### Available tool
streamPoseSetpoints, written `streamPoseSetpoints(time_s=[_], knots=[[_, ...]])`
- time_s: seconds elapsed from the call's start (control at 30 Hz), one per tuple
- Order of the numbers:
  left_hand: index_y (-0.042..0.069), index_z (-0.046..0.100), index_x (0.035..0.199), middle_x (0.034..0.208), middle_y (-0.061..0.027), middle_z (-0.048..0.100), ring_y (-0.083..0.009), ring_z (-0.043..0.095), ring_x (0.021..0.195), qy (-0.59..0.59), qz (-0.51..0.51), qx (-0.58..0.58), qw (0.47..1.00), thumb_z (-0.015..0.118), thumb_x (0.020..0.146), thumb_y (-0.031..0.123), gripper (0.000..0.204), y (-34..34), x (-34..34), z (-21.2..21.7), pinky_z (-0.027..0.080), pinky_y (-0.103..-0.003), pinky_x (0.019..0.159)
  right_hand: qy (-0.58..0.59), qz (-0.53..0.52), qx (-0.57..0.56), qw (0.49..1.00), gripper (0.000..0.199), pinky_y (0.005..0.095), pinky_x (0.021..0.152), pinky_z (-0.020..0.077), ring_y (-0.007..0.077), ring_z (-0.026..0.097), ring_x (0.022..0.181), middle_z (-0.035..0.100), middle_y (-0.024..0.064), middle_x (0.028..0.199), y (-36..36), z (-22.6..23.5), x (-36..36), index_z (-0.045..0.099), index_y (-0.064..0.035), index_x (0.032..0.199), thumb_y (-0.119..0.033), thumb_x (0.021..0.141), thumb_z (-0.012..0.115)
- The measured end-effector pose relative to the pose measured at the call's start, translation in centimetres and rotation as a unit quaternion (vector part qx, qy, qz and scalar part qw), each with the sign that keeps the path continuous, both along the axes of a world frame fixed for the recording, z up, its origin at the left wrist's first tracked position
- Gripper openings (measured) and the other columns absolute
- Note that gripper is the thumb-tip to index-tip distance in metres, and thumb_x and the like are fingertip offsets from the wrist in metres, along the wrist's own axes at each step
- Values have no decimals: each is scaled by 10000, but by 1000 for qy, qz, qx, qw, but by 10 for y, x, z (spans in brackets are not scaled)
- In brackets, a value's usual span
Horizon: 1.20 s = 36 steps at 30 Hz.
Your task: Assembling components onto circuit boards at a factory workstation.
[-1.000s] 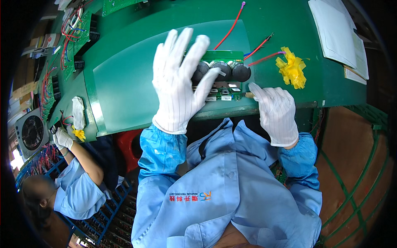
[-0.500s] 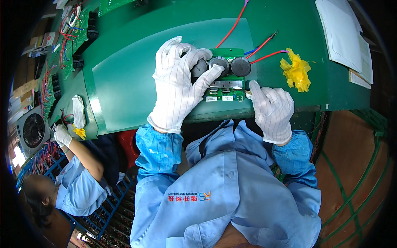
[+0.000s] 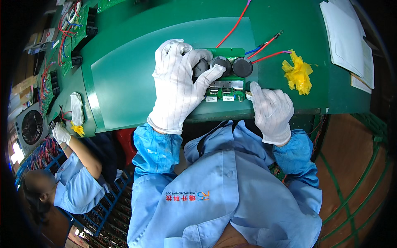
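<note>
Gripping a circuit board (image 3: 231, 78) near the table edge (image 3: 308, 111) — left hand (image 3: 177, 78); pinching a slim object (image 3: 248, 94) — right hand (image 3: 271, 109).

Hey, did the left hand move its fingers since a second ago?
Yes, toward the person: the left hand had its fingers stretched near the far edge of the pale mat; now they sit below it, bent around the leftmost black cylinder.

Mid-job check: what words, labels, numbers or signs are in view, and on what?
Light-blue buttoned work shirt: red and blue lettering beside an orange-and-blue emblem; wording not copied here.
Green rectangular circuit board: two small white rectangular pieces bear marks too small to read.
White paper sheets, upper right: no writing legible.
</note>
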<state>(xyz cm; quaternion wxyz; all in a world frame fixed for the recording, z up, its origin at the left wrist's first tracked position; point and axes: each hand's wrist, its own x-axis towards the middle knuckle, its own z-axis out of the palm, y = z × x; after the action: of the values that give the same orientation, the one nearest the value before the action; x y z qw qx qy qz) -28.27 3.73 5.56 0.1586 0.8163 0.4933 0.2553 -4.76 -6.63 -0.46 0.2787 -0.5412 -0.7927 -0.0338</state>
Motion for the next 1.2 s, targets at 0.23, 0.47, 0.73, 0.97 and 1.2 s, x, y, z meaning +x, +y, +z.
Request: streamPoseSetpoints(time_s=[0.23,0.47,0.73,0.97,1.2], knots=[[92,757,1026,983,-113,602,-366,510,1143,4,3,6,1000,795,829,331,312,1,0,-1,382,-487,1048,-55,14,-4,998,470,350,602,431,211,611,754,680,12,933,1,9,1,722,-66,1228,-80,759,719],[96,758,1021,991,-113,595,-365,510,1128,4,21,7,1000,808,809,332,321,-1,1,1,388,-485,1037,-29,49,31,998,463,333,544,372,183,537,668,611,-2,867,9,7,4,688,-81,1222,-105,761,725],[98,757,1014,1001,-102,577,-346,510,1130,4,17,-1,1000,818,801,324,316,-2,2,3,401,-477,1021,-30,113,-16,993,477,352,585,422,204,585,707,656,22,901,10,12,14,728,-59,1210,-92,734,734],[93,750,999,1007,-98,576,-335,513,1132,2,9,22,1000,826,792,329,323,-2,0,-1,421,-460,1001,-22,76,21,997,498,353,579,413,205,586,714,645,19,895,14,9,4,710,-61,1228,-84,731,741],[101,750,988,1015,-104,572,-338,512,1124,4,9,25,1000,829,777,382,361,-1,-1,-1,443,-462,966,20,116,-28,993,489,359,567,408,214,589,699,648,23,880,16,11,12,699,-53,1235,-67,748,742]])
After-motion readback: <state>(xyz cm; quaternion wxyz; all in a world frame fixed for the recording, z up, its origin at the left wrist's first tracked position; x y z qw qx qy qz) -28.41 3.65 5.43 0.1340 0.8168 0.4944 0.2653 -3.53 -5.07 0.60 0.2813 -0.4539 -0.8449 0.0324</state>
